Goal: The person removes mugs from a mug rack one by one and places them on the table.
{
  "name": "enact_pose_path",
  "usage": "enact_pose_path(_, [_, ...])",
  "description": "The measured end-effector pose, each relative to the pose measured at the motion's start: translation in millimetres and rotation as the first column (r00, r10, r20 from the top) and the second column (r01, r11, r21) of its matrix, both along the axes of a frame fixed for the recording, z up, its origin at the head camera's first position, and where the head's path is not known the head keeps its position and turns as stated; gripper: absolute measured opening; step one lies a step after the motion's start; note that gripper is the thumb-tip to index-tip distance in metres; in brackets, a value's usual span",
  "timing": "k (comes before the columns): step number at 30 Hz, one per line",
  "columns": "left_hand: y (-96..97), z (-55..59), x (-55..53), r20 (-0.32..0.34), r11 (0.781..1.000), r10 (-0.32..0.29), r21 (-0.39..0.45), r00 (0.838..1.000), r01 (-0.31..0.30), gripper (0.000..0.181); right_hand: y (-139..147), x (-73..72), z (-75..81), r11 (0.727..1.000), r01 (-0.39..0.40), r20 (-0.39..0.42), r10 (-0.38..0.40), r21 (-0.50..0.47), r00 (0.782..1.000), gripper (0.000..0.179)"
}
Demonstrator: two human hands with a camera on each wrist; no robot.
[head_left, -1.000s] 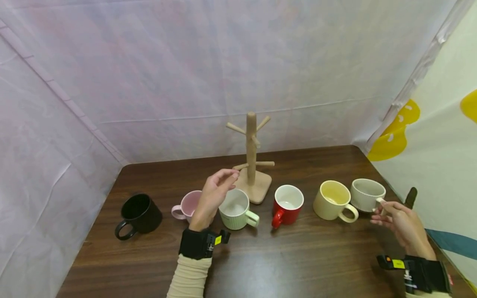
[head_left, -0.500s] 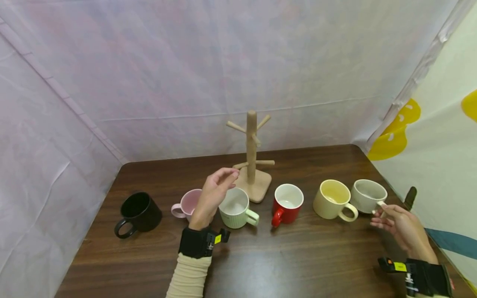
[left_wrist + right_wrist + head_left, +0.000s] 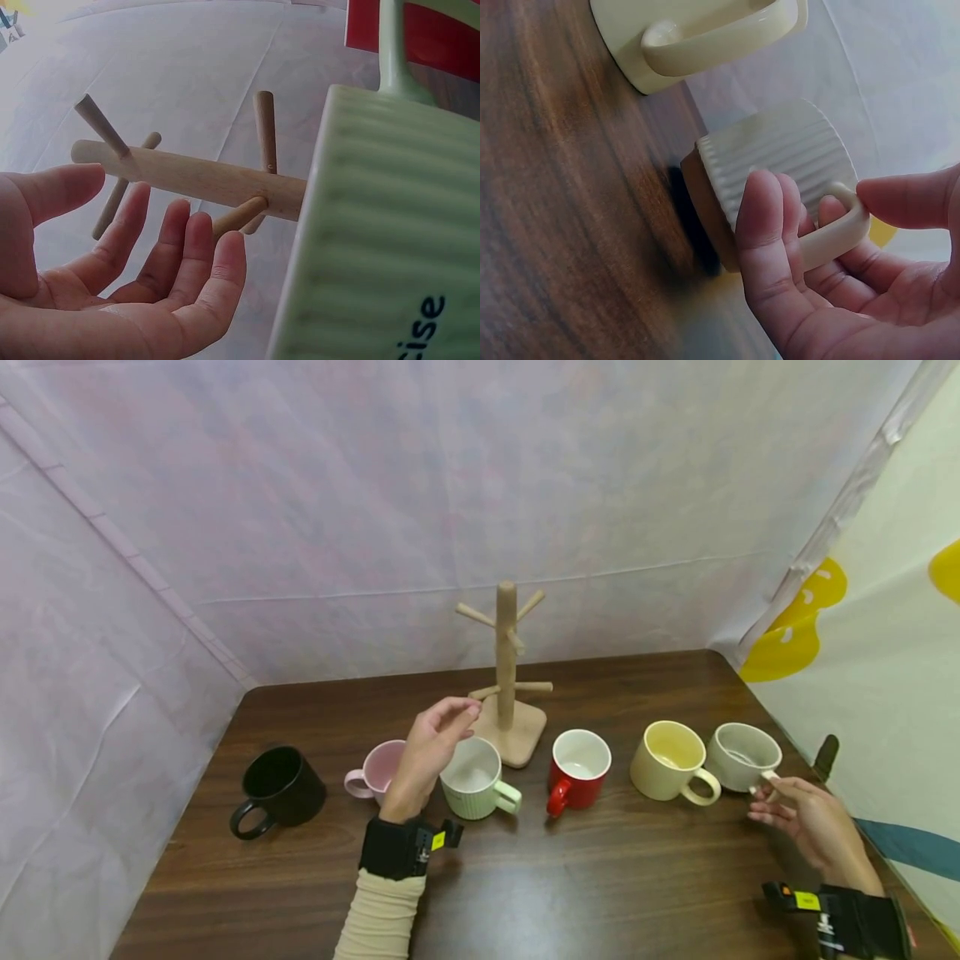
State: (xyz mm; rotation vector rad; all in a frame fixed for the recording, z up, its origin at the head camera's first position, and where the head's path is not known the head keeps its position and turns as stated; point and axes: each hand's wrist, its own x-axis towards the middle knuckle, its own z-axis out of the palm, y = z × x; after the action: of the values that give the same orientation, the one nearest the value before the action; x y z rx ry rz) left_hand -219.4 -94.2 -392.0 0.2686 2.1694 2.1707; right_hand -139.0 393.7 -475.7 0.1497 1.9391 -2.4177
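Observation:
In the head view my right hand [image 3: 810, 822] grips the handle of a pale grey ribbed mug [image 3: 724, 772] at the table's right side. The right wrist view shows thumb and fingers around that handle, the mug [image 3: 780, 150] upright, its unglazed brown base close over the wood with a dark shadow beneath. My left hand [image 3: 427, 752] reaches over a pink mug [image 3: 382, 762] and beside a light green ribbed mug [image 3: 471, 797], its fingers loosely bent and holding nothing. Just beyond its fingertips stands a wooden mug tree [image 3: 506, 652] with bare pegs.
A red mug [image 3: 588, 787] stands right of the green one. Close to the grey mug is a pale yellow mug [image 3: 654, 777], handle toward the right. At far left sits a black mug [image 3: 296, 802]. Fabric walls [image 3: 375, 510] bound the brown table [image 3: 585, 893].
The grey mug has shifted slightly right and toward me with my right hand on its handle, widening the distance from the yellow mug a little. My left hand has stayed in place.

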Motion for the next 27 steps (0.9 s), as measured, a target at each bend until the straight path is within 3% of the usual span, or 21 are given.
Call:
enact_pose_path(14, [0.0,0.9,-0.5,0.005,1.000,0.003,0.012,1.000,-0.003,0.031,2.8,5.7,-8.5,0.993,-0.056,-0.032,0.054,-0.100,0.998,0.028])
enact_pose_path(27, [0.1,1.5,-0.5,0.017,1.000,0.005,0.004,1.000,-0.005,0.030,2.4,7.1,-6.5,0.996,-0.052,-0.015,0.051,-0.078,0.999,0.029])
